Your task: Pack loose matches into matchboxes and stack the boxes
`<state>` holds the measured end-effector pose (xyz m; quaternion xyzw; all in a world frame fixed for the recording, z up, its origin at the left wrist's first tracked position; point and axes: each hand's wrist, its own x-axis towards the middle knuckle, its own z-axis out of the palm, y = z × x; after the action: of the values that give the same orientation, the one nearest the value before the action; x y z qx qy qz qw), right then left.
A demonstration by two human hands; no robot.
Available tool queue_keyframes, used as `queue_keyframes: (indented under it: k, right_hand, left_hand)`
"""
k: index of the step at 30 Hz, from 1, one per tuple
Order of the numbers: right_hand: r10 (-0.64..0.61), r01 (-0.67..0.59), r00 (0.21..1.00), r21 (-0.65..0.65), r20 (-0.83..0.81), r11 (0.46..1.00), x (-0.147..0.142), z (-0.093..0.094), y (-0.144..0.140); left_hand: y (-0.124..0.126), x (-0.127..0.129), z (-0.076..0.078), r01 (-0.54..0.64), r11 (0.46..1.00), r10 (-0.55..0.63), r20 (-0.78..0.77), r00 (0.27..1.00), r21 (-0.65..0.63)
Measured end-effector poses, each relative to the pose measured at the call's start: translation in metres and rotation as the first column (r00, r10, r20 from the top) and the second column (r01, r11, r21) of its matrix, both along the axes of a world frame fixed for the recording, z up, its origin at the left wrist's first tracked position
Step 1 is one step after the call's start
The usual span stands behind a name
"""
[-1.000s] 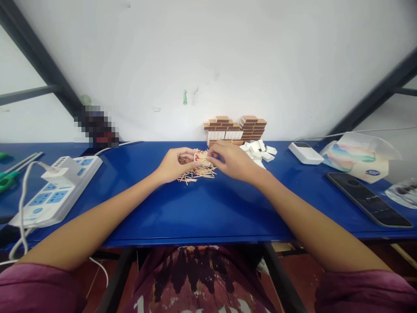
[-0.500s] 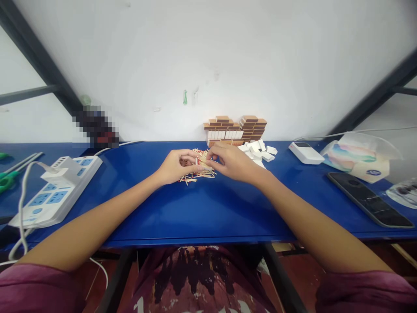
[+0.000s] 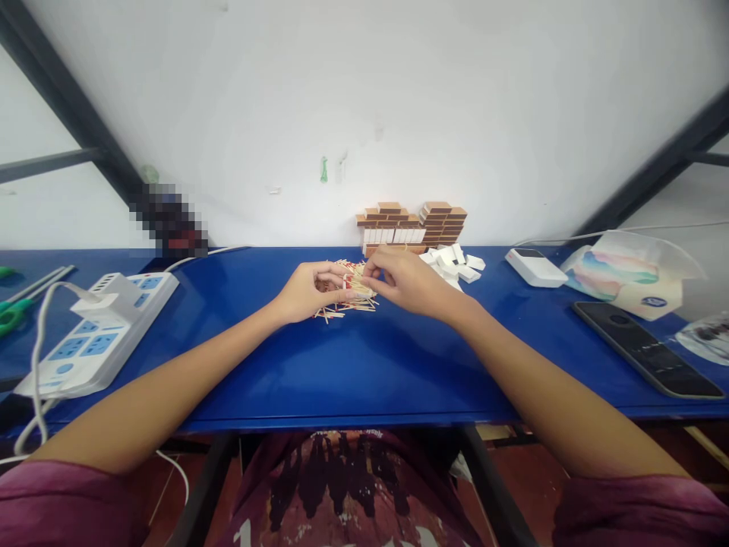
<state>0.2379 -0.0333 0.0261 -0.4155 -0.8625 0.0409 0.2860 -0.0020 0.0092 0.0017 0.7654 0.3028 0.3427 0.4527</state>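
Note:
A loose pile of matchsticks with red heads lies on the blue table. Over its left side, my left hand is closed, thumb and fingers around a small white matchbox tray that is mostly hidden. Red match heads show at the tray. My right hand is just to the right, its thumb and forefinger pinched on matchsticks at the tray's right side. How many it holds I cannot tell. White matchbox trays are heaped beyond the right hand. Brown matchbox sleeves stand stacked against the wall.
On the left lies a white power strip with a plugged-in charger and cable, beside green-handled scissors. To the right are a white device, a tissue pack and a dark phone.
My right hand has shifted slightly to the right, opening a small gap from the left fingers. More of the matchsticks and red heads between the hands now shows. My left hand stays put.

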Motion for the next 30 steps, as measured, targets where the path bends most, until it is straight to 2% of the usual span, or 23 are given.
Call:
queue_keyframes:
  k: [10, 14, 20, 30]
  right_hand:
    - [0.066, -0.07, 0.997, -0.076, -0.046, 0.995, -0.01, 0.0, -0.005]
    - [0.055, -0.06, 0.997, -0.108, -0.051, 0.992, -0.011, -0.002, -0.006]
    - [0.028, -0.033, 0.998, -0.104, -0.05, 0.994, -0.008, -0.001, -0.004]
    - [0.0, -0.005, 0.999, -0.116, -0.043, 0.993, -0.005, 0.0, -0.002]
  left_hand:
    - [-0.001, -0.001, -0.003, 0.068, 0.998, -0.068, -0.019, 0.998, 0.015]
    - [0.0, -0.002, -0.004, 0.096, 0.995, -0.096, -0.017, 0.995, 0.018]
    - [0.0, -0.001, -0.003, 0.051, 0.998, -0.051, -0.017, 0.999, 0.024]
    - [-0.002, 0.001, -0.003, 0.033, 0.997, -0.03, 0.039, 0.999, -0.063]
